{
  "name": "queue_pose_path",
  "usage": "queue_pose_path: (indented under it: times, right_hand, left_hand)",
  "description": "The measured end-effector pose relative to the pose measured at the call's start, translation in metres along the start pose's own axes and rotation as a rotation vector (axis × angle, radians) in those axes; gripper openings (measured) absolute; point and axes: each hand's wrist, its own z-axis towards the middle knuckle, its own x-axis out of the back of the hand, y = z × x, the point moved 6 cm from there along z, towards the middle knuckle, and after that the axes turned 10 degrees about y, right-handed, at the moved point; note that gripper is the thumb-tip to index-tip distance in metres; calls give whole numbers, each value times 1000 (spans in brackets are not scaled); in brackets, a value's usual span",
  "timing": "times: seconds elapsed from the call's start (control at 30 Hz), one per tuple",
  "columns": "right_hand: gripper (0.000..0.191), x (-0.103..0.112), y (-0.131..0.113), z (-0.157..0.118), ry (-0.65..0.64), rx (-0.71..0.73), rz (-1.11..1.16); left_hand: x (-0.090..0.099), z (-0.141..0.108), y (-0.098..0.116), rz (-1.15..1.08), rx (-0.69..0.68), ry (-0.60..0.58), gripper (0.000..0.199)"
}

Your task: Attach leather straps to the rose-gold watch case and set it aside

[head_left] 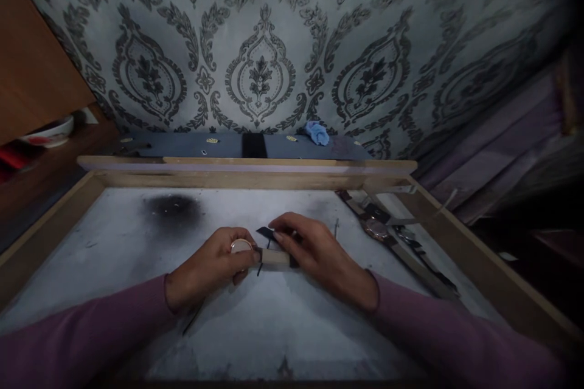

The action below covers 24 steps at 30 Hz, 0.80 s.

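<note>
In the middle of the wood-framed tray, my left hand (225,261) is closed on a round watch case (241,246) with a pale face and a gold-coloured rim. A light strap (275,256) reaches from the case towards my right hand (314,249). My right hand's fingers are bent together around a small dark flat piece (266,233), just above the strap. A short thin dark piece (260,269) sticks out below the strap beside my left fingertips. The strap's far end is dark and lies under my right fingers.
Several watches with straps (376,228) lie at the tray's right side. A thin tool (336,228) is behind my right hand. The tray's wooden rim (246,180) runs along the back, with a blue cloth (317,132) beyond it. A bowl (50,134) stands at the left.
</note>
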Motion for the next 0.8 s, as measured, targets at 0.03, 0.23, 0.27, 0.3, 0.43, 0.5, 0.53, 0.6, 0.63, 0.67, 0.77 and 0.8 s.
queue_pose_path:
  times: [0.03,0.23,0.27,0.3,0.43,0.5,0.53,0.6,0.63,0.67,0.77,0.8]
  right_hand:
    - [8,1,2,2,-10,8,-104]
    - [5,1,-4,7,-153,-12,-507]
    - [4,1,-6,6,-170,-6,-560]
    - [5,0,-8,6,-183,9,-615]
    - [10,-3,-11,4,-190,100,-781]
    - [8,-5,-11,4,-184,106,-794]
    - [6,-4,-10,5,-181,96,-791]
    - [3,-1,-12,6,-178,68,-778]
    - [2,2,-13,6,-178,51,-767]
    - [2,6,-15,7,-173,28,-755]
    - [7,31,-14,5,-109,-74,-751]
    - [8,41,-11,3,-80,-115,-778]
  left_hand:
    - [0,0,0,10,-3,-3,17]
    - [-1,-1,0,56,-15,-21,17]
    - [-2,-1,0,61,-16,-21,18]
    - [-2,-1,1,67,-18,-20,18]
    - [-1,-1,0,79,-18,-19,18]
    - [-1,-1,-1,78,-23,-21,18]
    - [-1,-1,-1,78,-26,-21,19]
    - [-1,-1,-2,85,-31,-22,20]
    - [0,-1,-2,89,-33,-21,20]
    - [-1,-1,-2,92,-33,-25,21]
    - [0,-1,-3,105,-29,-25,22]
    - [0,-1,-2,107,-29,-21,22]
